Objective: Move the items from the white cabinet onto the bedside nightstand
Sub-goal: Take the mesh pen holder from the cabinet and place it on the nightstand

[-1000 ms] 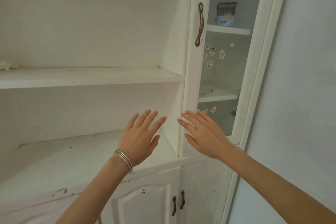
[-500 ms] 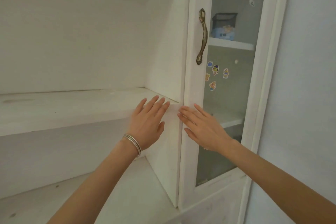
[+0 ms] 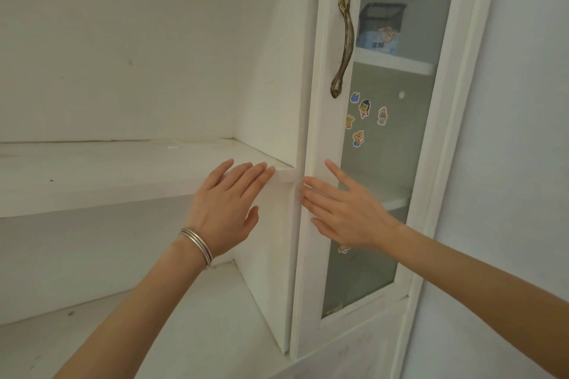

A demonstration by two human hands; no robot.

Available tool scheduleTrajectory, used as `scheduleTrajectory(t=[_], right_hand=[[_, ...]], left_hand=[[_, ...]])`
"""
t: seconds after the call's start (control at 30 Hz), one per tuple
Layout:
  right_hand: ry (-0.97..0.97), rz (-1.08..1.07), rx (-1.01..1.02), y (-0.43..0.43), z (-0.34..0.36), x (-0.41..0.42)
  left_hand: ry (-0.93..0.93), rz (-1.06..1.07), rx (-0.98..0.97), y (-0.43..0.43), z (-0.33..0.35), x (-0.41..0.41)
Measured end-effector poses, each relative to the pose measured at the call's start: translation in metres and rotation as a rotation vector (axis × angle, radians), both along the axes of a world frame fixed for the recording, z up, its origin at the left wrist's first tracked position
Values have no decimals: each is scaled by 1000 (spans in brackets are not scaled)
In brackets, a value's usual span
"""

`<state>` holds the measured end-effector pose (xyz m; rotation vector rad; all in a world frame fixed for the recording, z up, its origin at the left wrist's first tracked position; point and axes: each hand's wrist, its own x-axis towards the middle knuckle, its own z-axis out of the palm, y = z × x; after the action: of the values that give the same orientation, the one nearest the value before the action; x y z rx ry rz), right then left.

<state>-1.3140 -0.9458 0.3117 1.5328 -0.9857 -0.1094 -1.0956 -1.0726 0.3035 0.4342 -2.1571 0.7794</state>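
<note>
White cabinet (image 3: 123, 169): blue box (image 3: 380, 40) behind glass door (image 3: 369, 271), lettering unreadable.

Both hands are raised mid-frame with straight fingers: the left hand (image 3: 226, 209) before the white cabinet (image 3: 123, 169) shelf, the right hand (image 3: 345, 209) over the glass door (image 3: 385, 163) frame, below the brass handle (image 3: 343, 43).

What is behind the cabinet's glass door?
On the upper shelf sits a dark mesh basket with a blue packet. The right hand covers part of the lower shelf.
</note>
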Motion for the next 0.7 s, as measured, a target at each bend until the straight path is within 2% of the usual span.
scheduleTrajectory(t=[0.33,0.6,0.7], right_hand=[[33,36,67,5,11,3],[89,28,31,-2,10,0],[117,31,30,-7,11,-2]], left_hand=[[-28,22,69,3,3,8],[59,-19,77,8,2,3],[91,31,81,15,-4,-4]])
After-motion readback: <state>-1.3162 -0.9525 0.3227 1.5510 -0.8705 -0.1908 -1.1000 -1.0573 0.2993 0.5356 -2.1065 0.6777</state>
